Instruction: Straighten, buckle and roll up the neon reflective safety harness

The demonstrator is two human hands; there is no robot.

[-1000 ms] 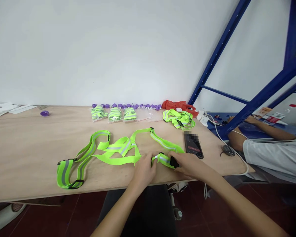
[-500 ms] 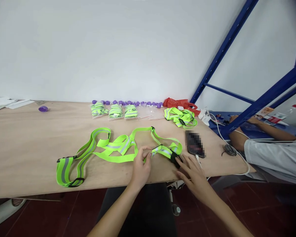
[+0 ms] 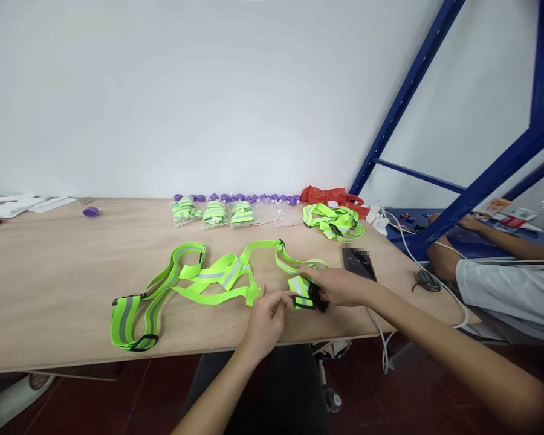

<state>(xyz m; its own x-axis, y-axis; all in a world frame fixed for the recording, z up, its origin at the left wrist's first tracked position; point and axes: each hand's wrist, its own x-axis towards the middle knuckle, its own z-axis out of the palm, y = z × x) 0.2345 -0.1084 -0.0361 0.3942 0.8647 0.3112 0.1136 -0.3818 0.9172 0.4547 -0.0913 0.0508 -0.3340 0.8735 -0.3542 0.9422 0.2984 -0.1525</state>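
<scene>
A neon-green reflective strap harness (image 3: pixel 217 296) with grey stripes and black sliders lies spread along the front of the table. At its right end, my left hand (image 3: pixel 268 317) is closed on the strap beside a black slider (image 3: pixel 302 301). My right hand (image 3: pixel 342 286) is closed over the same end from the right, its fingers round the strap by a black piece (image 3: pixel 317 296); some fingertips are hidden. The left end of the harness forms a loop (image 3: pixel 126 323) near the front edge.
Behind lie several bagged green straps (image 3: pixel 215 212), a row of purple rolls (image 3: pixel 240 197), a loose green strap bundle (image 3: pixel 333 222) and a red plastic bag (image 3: pixel 329 196). A phone (image 3: pixel 359 262) with a white cable (image 3: pixel 383 344) is at right, near a co-worker's sleeve (image 3: pixel 503 296) and a blue rack (image 3: pixel 408 90).
My right hand has come in from the right and closed on the strap end, which is now folded back toward me. My left hand has shifted slightly right along the strap.
</scene>
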